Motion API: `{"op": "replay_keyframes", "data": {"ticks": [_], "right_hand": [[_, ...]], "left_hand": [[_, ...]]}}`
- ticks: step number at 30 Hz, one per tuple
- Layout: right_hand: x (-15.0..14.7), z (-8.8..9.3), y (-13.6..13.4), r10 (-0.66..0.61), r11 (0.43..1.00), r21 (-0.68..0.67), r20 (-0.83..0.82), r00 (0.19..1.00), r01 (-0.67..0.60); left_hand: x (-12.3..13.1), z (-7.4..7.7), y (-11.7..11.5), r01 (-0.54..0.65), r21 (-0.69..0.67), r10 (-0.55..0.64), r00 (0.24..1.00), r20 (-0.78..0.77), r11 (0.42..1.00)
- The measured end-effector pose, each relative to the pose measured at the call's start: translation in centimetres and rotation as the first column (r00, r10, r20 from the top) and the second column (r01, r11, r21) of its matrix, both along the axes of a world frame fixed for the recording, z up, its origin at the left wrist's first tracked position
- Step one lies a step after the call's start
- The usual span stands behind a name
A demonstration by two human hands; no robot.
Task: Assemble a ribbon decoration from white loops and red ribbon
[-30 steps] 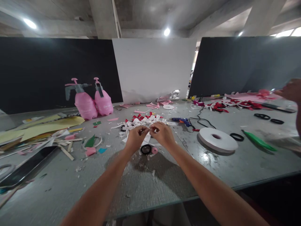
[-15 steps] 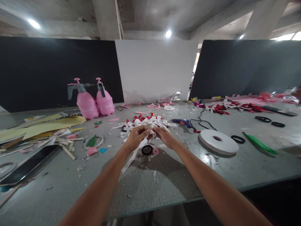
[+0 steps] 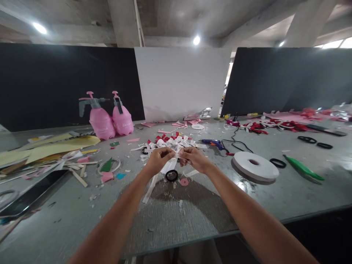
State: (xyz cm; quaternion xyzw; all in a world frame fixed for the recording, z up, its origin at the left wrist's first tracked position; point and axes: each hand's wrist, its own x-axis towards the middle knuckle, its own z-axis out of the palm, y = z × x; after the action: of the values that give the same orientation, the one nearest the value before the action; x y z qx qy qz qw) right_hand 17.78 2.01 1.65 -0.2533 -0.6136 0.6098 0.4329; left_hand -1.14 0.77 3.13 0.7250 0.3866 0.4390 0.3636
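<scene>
Between my hands is a white ribbon, pinched from both sides, with part of it hanging below my fingers. My left hand is closed on its left side, thumb against fingers. From the right, my right hand pinches the same ribbon; its lower fingers are curled. Just beneath the ribbon lies a black ring, beside a small pink paper piece. Behind my hands spreads a heap of white and red ribbon bows. The fingertips cover the exact fold being held.
At right lie a white ribbon roll, a blue glue gun with its cord, and green scissors or a cutter-like tool. Two pink spray bottles stand at back left. A phone and yellow sheets lie left.
My right hand has turned slightly, and the ribbon between my fingers is now drawn together and hangs lower. The small pink piece has shifted a little right and down.
</scene>
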Motion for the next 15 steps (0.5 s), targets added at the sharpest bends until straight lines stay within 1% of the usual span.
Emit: {"op": "replay_keyframes", "data": {"ticks": [4,8,10,11,12,13,14,15], "right_hand": [[0.17,-0.12,0.23,-0.003,1.0,0.0,0.026,1.0,0.003],[0.17,0.1,0.32,-0.015,0.999,-0.028,0.045,0.999,0.017],[0.15,0.15,0.49,-0.081,0.996,0.036,0.108,0.991,0.078],[0.15,0.17,0.57,-0.167,0.982,0.114,0.145,0.975,0.151],[0.15,0.19,0.61,-0.288,0.942,0.225,0.167,0.943,0.248],[0.14,0.22,0.59,-0.427,0.866,0.357,0.164,0.889,0.351],[0.11,0.26,0.51,-0.558,0.758,0.484,0.132,0.819,0.438],[0.06,0.28,0.36,-0.657,0.643,0.585,0.087,0.749,0.495]], "left_hand": [[-0.31,0.17,0.04,-0.012,0.024,0.013,0.999,-0.041,1.0],[-0.53,0.41,0.01,0.02,-0.009,-0.021,0.996,-0.088,1.0],[-0.56,0.37,0.05,0.023,-0.029,-0.025,0.997,-0.073,0.999],[-0.55,0.28,0.11,0.017,-0.034,-0.019,0.998,-0.061,0.999],[-0.54,0.15,0.2,0.004,-0.034,-0.006,0.999,-0.05,0.999],[-0.53,-0.03,0.33,-0.018,-0.031,0.016,0.999,-0.039,0.999],[-0.51,-0.24,0.49,-0.047,-0.026,0.046,0.999,-0.029,0.999],[-0.5,-0.46,0.67,-0.082,-0.022,0.082,0.997,-0.016,0.996]]}}
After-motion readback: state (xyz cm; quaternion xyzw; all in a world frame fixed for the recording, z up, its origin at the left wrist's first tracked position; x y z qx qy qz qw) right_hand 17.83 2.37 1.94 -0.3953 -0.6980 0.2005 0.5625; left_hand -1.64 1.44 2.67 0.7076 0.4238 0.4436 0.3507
